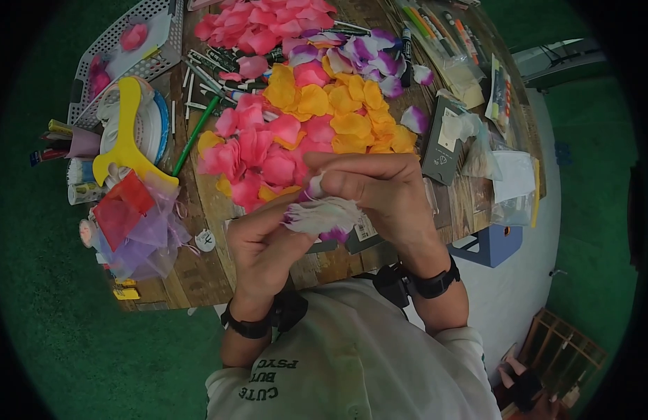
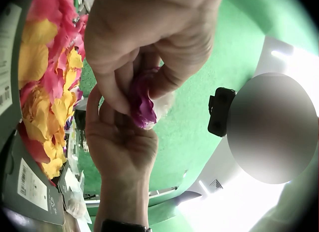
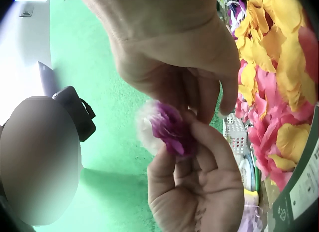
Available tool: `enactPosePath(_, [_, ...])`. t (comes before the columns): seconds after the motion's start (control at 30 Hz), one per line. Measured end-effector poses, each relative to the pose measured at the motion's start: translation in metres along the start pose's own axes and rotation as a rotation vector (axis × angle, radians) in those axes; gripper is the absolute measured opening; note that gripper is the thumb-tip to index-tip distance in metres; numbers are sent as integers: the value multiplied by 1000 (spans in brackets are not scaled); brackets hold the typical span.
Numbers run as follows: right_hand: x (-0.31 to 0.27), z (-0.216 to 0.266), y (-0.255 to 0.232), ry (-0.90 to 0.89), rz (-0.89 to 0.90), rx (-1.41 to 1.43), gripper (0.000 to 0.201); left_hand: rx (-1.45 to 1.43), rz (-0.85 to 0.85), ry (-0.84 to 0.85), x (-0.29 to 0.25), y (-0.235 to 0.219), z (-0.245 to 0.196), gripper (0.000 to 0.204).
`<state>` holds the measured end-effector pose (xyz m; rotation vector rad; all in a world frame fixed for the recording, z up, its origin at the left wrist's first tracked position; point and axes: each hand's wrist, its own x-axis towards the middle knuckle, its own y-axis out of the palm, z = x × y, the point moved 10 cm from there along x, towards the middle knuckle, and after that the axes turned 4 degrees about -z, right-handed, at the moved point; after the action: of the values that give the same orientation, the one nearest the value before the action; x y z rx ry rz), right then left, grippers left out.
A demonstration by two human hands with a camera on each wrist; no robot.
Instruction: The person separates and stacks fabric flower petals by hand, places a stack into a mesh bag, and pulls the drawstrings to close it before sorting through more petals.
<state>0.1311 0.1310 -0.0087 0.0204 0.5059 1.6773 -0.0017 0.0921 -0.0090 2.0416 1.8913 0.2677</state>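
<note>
A bundle of layered purple-and-white artificial petals (image 1: 325, 217) is between my two hands, over the table's near edge. My left hand (image 1: 262, 241) pinches the bundle from the left between thumb and fingers. In the left wrist view the purple side of the petals (image 2: 143, 100) shows under the left thumb. My right hand (image 1: 387, 192) comes from the right, its thumb and index finger pinching a purple-and-white piece at the bundle's upper edge. The right wrist view shows its curled fingers right at the petals (image 3: 172, 127); its thumb is hidden there.
Beyond the hands lie heaps of pink petals (image 1: 257, 150), yellow petals (image 1: 355, 119) and purple-white petals (image 1: 380, 56). Left are a yellow handled tool (image 1: 131, 133), mesh pouches (image 1: 145, 234) and a perforated basket (image 1: 84, 91). A dark box (image 1: 439, 154) and packaged pens stand right.
</note>
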Motion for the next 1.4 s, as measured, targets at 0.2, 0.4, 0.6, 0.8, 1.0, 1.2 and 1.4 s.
enactPosePath(0.2, [0, -7, 1, 88, -45, 70, 22, -300, -76, -12, 3, 2, 2, 27])
enactPosePath(0.4, [2, -9, 5, -2, -25, 104, 27, -361, -66, 3, 3, 3, 1, 27])
enactPosePath(0.6, [4, -8, 0, 20, -119, 414, 23, -350, -169, -72, 2, -2, 10, 24])
enactPosePath(0.8, [-10, 59, -6, -352, 59, -116, 20, -237, -282, -208, 8, -20, 19, 18])
enactPosePath(1.0, [-24, 62, 55, -658, 287, -922, 16, 64, -156, -195, 10, -14, 19, 15])
enactPosePath(1.2, [-23, 60, 48, -814, 121, -1051, 28, 12, -94, -219, 7, -5, 21, 15])
enactPosePath(1.4, [-7, 37, 13, -313, -1, -711, 44, 13, -31, -264, 6, 2, 10, 17])
